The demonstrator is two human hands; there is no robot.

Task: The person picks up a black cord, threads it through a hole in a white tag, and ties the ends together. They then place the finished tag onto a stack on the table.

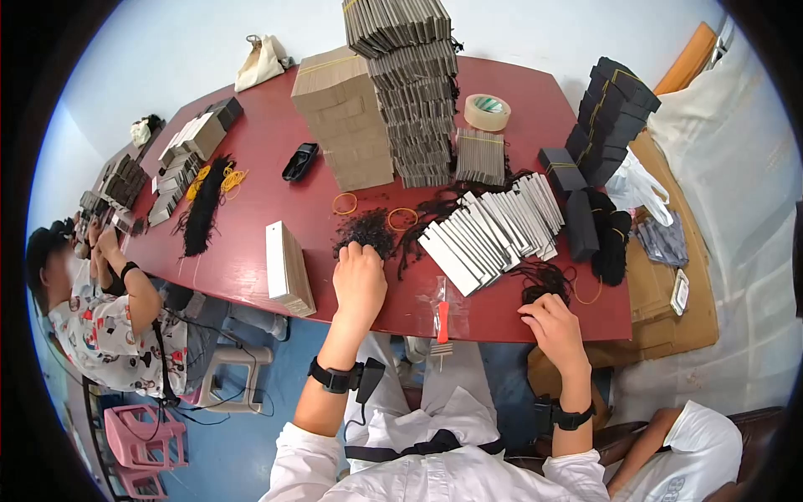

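My left hand [360, 283] reaches down into a heap of small black pieces [365, 233], its fingers bent together; whatever they pinch is hidden. At the table's near edge, my right hand [554, 333] has its fingers curled beside a bundle of black cords [544, 283]. I cannot make out what lies between its fingertips. Between the hands, a fanned row of white cards or flat boxes [493, 230] leans over, with black cords behind it. A red-handled tool [442, 322] is fixed at the edge under clear tape. Left of my left hand stands a block of stacked white-faced boards [288, 268].
Tall grey-brown stacks [414, 109] and a cardboard-coloured stack [347, 125] rise at the back. A tape roll [488, 112], black boxes [606, 117] and rubber bands [403, 219] lie around. One person [117, 326] works at left; another's white sleeve [698, 452] shows at right.
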